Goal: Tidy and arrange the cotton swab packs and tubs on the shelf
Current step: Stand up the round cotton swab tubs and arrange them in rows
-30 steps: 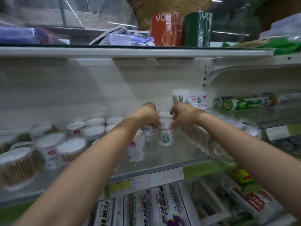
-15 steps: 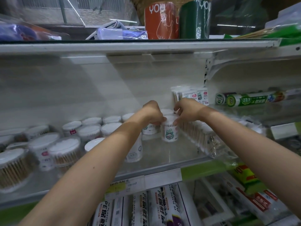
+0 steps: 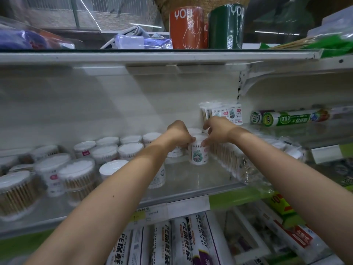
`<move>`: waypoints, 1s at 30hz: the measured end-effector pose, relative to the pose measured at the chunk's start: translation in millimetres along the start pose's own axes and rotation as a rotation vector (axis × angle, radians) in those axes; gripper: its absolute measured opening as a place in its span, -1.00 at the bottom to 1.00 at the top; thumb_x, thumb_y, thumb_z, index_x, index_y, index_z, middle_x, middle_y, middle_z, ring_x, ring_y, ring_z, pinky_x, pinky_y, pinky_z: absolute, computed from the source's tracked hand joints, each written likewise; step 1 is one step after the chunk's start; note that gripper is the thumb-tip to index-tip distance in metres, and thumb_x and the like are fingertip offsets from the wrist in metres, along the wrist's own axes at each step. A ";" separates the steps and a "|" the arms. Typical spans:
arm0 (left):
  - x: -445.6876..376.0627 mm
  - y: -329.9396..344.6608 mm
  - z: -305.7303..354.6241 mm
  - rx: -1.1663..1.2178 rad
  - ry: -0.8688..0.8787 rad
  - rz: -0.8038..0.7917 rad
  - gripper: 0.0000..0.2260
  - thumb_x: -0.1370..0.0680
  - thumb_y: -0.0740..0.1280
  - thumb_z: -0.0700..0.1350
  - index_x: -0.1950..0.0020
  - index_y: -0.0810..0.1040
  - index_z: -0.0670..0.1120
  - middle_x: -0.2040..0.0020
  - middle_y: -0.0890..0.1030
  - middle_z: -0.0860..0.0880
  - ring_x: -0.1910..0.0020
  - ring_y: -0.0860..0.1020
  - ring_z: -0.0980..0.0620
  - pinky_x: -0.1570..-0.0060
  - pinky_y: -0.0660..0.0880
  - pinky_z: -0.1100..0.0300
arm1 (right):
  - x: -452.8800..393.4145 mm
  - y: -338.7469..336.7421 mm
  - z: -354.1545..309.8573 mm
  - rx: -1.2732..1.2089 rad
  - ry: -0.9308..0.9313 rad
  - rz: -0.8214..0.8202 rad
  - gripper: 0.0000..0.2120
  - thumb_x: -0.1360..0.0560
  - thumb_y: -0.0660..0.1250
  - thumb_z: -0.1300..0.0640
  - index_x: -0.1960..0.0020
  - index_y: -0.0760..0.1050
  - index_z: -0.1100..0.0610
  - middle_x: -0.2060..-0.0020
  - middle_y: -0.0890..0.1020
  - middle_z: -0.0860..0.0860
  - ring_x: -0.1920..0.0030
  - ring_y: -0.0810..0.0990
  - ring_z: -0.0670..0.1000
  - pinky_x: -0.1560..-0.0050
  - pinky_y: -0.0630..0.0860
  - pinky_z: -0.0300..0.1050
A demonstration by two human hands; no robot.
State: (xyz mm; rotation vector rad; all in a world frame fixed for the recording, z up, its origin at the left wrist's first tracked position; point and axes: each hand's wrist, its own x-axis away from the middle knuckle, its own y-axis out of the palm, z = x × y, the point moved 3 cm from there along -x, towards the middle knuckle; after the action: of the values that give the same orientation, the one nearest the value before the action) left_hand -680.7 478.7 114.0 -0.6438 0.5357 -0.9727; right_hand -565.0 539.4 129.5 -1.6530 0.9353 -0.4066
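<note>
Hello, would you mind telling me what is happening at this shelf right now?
A person is tidying cotton swab stock. Both hands, left hand and right hand, hold a small white tub standing upright on the glass shelf, near the back. More round tubs sit to the left, and bagged swab packs lie along the right.

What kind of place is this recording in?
Most likely a shop aisle: tiered shelves with price labels on the edge, many identical cotton swab tubs and rolls of plastic wrap stocked below.

Glossy clear plastic tub (image 3: 199, 153), smooth metal shelf (image 3: 191, 180).
</note>
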 end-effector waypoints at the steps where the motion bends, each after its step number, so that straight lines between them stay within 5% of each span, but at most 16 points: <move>1: 0.8 -0.8 -0.7 -0.006 0.001 0.002 -0.69 -0.47 0.42 -0.11 -0.10 0.56 -0.30 -0.04 0.63 -0.23 -0.05 0.61 -0.17 -0.13 0.54 -0.02 | 0.4 -0.5 -1.2 0.006 -0.001 0.002 -0.42 -0.36 0.50 0.11 -0.31 0.43 0.24 -0.17 0.58 0.13 -0.16 0.55 0.11 -0.06 0.45 -0.15; 13: 26.2 -48.5 -5.7 -0.067 0.103 0.127 -0.65 -0.51 0.36 -0.07 -0.24 0.52 -0.20 -0.18 0.58 -0.12 -0.12 0.55 -0.08 -0.13 0.47 0.12 | 15.1 -11.0 -24.7 -0.120 -0.045 0.094 -0.56 -0.49 0.35 0.13 -0.34 0.42 0.21 -0.26 0.53 0.13 -0.26 0.50 0.10 -0.26 0.41 -0.10; 16: 46.9 -86.2 -17.4 -0.121 0.097 0.189 -0.69 -0.55 0.30 -0.11 -0.24 0.53 -0.21 -0.18 0.59 -0.16 -0.14 0.55 -0.14 -0.20 0.46 0.10 | 22.2 -4.1 -47.3 -0.308 -0.103 0.026 -0.66 -0.54 0.25 0.15 -0.29 0.47 0.21 -0.19 0.59 0.13 -0.19 0.55 0.09 -0.29 0.45 0.00; 22: 73.2 -133.5 -60.3 -0.301 -0.058 0.232 -0.78 -0.53 0.22 -0.25 -0.07 0.59 -0.30 -0.06 0.63 -0.26 -0.06 0.58 -0.20 0.05 0.46 0.13 | 20.7 19.9 -89.3 -0.444 -0.167 -0.133 -0.74 -0.56 0.23 0.12 -0.19 0.51 0.21 0.04 0.64 0.07 -0.06 0.63 0.09 -0.14 0.57 0.05; 26: 78.6 -139.3 -79.8 -0.299 -0.141 0.162 -0.78 -0.53 0.16 -0.28 -0.04 0.56 -0.31 0.02 0.66 -0.26 0.12 0.63 -0.17 0.19 0.57 0.09 | 10.8 33.6 -115.8 -0.401 -0.199 -0.192 -0.65 -0.51 0.31 0.11 -0.20 0.50 0.31 -0.02 0.65 0.25 -0.02 0.64 0.20 0.00 0.60 0.09; 30: 73.3 -132.9 -75.5 -0.277 -0.127 0.138 -0.79 -0.52 0.10 -0.31 0.02 0.53 -0.26 0.02 0.63 -0.24 0.21 0.61 -0.09 0.29 0.58 0.16 | 2.3 44.5 -138.6 -0.325 -0.239 -0.237 -0.39 -0.35 0.50 0.01 -0.32 0.43 0.18 -0.09 0.60 0.10 -0.03 0.62 0.09 0.09 0.55 -0.10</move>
State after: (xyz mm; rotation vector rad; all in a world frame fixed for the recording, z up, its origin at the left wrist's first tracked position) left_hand -774.1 341.0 146.2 -0.8985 0.5992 -0.7284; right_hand -675.6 444.7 129.6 -2.0690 0.6519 -0.2145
